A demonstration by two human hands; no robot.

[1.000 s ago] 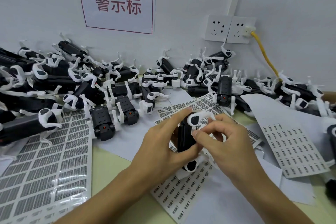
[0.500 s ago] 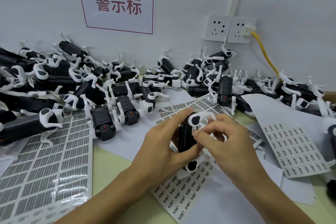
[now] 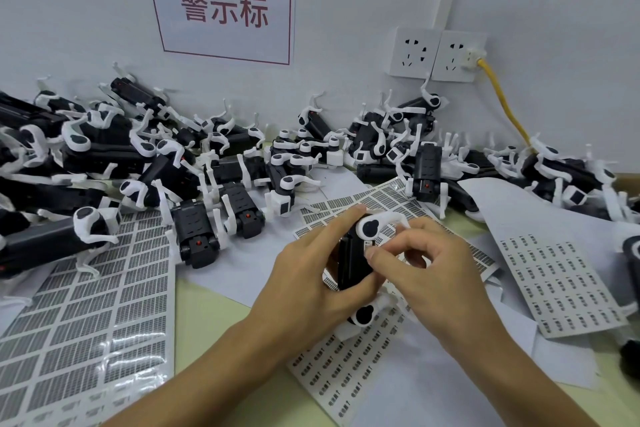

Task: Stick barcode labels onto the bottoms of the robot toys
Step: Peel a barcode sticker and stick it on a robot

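Head view: the black plastic robot toy with white legs [image 3: 353, 258] sits between both hands, long axis running away from the person, underside up. The left hand [image 3: 311, 282] wraps its body; the right hand [image 3: 427, 274], nearer the label spot, pinches a small white barcode label [image 3: 369, 243] against it. Nothing has visibly shifted since a second ago.

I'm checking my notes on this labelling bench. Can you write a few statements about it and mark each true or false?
1. The left hand grips a black robot toy. True.
2. The right hand rests flat on the table. False: its fingertips press at the held toy.
3. A yellow cable is plugged into the wall socket. True.
4. The label sheets hang on the wall. False: they lie on the table.
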